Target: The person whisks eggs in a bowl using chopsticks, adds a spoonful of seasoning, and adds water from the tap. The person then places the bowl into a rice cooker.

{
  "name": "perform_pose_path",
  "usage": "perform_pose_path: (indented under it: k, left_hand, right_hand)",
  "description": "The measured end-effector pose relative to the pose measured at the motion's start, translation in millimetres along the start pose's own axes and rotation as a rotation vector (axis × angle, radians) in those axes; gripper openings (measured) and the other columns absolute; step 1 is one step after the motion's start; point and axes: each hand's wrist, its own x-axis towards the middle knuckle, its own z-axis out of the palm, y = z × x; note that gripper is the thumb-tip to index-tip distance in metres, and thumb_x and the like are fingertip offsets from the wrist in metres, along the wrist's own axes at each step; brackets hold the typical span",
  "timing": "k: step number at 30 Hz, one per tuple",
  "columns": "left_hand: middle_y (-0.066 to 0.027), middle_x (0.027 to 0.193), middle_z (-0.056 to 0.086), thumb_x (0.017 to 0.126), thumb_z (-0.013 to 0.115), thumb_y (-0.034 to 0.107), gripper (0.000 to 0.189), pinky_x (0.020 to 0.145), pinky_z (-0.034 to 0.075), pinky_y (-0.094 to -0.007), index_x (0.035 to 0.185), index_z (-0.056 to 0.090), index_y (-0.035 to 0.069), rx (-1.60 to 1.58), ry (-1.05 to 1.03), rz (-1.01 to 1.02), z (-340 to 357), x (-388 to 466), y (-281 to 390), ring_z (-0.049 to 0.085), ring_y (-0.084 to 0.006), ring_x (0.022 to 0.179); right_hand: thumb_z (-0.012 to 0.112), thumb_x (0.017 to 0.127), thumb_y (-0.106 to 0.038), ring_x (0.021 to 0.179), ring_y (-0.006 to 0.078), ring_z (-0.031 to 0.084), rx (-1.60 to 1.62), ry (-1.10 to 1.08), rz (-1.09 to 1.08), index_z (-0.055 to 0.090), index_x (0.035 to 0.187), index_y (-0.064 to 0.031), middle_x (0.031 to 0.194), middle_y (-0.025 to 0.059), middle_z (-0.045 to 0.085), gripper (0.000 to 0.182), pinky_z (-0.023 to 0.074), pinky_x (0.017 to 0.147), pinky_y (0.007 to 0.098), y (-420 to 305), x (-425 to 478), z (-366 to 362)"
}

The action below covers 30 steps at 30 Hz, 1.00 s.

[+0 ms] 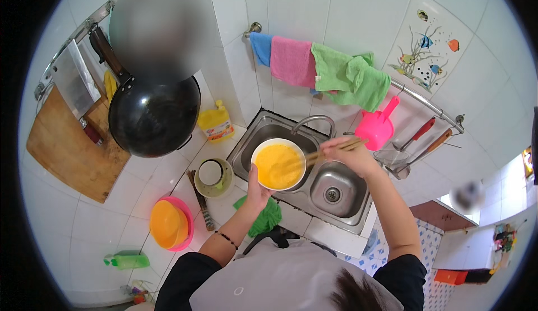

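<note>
My left hand [258, 191] holds a white bowl [277, 141] by its near left side, over the sink. Yellow liquid that looks like beaten egg [273, 159] fills much of it, with small bubbles on the surface. Between the fingers of my right hand [346, 155] is a pair of wooden chopsticks [316, 156]. Their tips reach into the liquid and are blurred by motion. Below and behind the bowl lies the stainless steel double sink [313, 185], its larger basin partly hidden. A curved faucet [313, 118] stands just beyond the bowl.
Left of the sink stand a yellow detergent jug [216, 122], stacked bowls [229, 178] and orange and pink basins [168, 225]. A green cloth [267, 218] lies at the counter's front. A black wok [155, 117] and cleaver [75, 80] hang left; a pink ladle [375, 130] hangs right.
</note>
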Motion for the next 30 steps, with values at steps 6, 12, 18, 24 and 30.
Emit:
perform_pose_path:
  k: [6, 12, 18, 24, 30]
  left_hand:
    - [-0.0062, 0.127, 0.047, 0.089, 0.037, 0.055, 0.052, 0.086, 0.048, -0.0457, 0.127, 0.033, 0.018, -0.026, -0.030, -0.004, -1, 0, 0, 0.052, -0.0269, 0.112]
    - [-0.0062, 0.127, 0.047, 0.089, 0.037, 0.055, 0.053, 0.087, 0.048, -0.0462, 0.127, 0.033, 0.019, -0.013, -0.004, 0.008, -6, -1, 0, 0.052, -0.0269, 0.112]
    - [-0.0057, 0.126, 0.048, 0.089, 0.037, 0.055, 0.052, 0.086, 0.048, -0.0454, 0.126, 0.033, 0.019, -0.019, -0.017, 0.008, -3, -6, 2, 0.053, -0.0263, 0.111]
    - [-0.0054, 0.125, 0.049, 0.089, 0.037, 0.055, 0.052, 0.082, 0.050, -0.0437, 0.126, 0.033, 0.019, -0.027, -0.028, 0.014, -3, -6, 0, 0.054, -0.0255, 0.109]
    - [-0.0053, 0.123, 0.050, 0.089, 0.037, 0.055, 0.052, 0.081, 0.051, -0.0420, 0.125, 0.034, 0.018, -0.022, 0.006, 0.005, -1, -7, -2, 0.056, -0.0246, 0.107]
  right_hand:
    - [0.066, 0.078, -0.007, 0.069, 0.0116, 0.061, 0.123, -0.036, -0.024, 0.065, 0.088, 0.0019, 0.080, 0.0077, 0.065, 0.013, 0.0509, 0.064, 0.0232, 7, -1, 4]
    - [0.066, 0.078, -0.007, 0.072, 0.0138, 0.061, 0.172, 0.054, 0.034, 0.064, 0.089, 0.0017, 0.084, 0.0086, 0.065, 0.014, 0.0524, 0.066, 0.0249, 14, 1, 4]
    - [0.065, 0.080, -0.007, 0.074, 0.0135, 0.061, 0.208, 0.052, 0.135, 0.063, 0.091, 0.0013, 0.085, 0.0085, 0.064, 0.014, 0.0520, 0.065, 0.0231, 18, 0, 3]
    - [0.066, 0.079, -0.008, 0.074, 0.0127, 0.061, 0.215, 0.036, 0.134, 0.063, 0.092, 0.0012, 0.085, 0.0080, 0.064, 0.016, 0.0513, 0.063, 0.0222, 23, 2, 5]
    - [0.066, 0.078, -0.008, 0.074, 0.0122, 0.061, 0.200, -0.017, 0.143, 0.063, 0.093, 0.0017, 0.086, 0.0078, 0.064, 0.018, 0.0507, 0.063, 0.0220, 25, 1, 9]
